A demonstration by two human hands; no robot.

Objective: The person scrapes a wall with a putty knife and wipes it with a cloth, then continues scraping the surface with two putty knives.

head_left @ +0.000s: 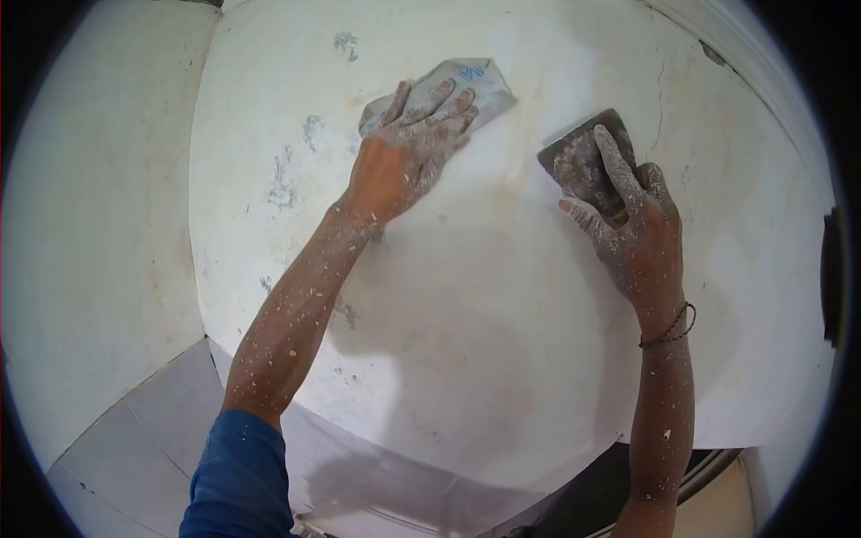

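Note:
My left hand (408, 148) presses flat on a grey sheet of sandpaper (475, 85) against a white plastered wall (502, 296), fingers spread over the sheet. My right hand (632, 229) holds a dark rectangular sanding block (578, 161) against the same wall, to the right of the sandpaper, with the forefinger stretched along the block. Both hands and forearms are speckled with white dust. A thin cord bracelet sits on my right wrist, and a blue sleeve covers my left upper arm.
Grey patches (282, 184) show where the white coat has flaked on the wall's left part. A thin crack (661, 99) runs down at upper right. A side wall (90, 224) meets it at the left corner. Pale floor tiles (134, 439) lie below.

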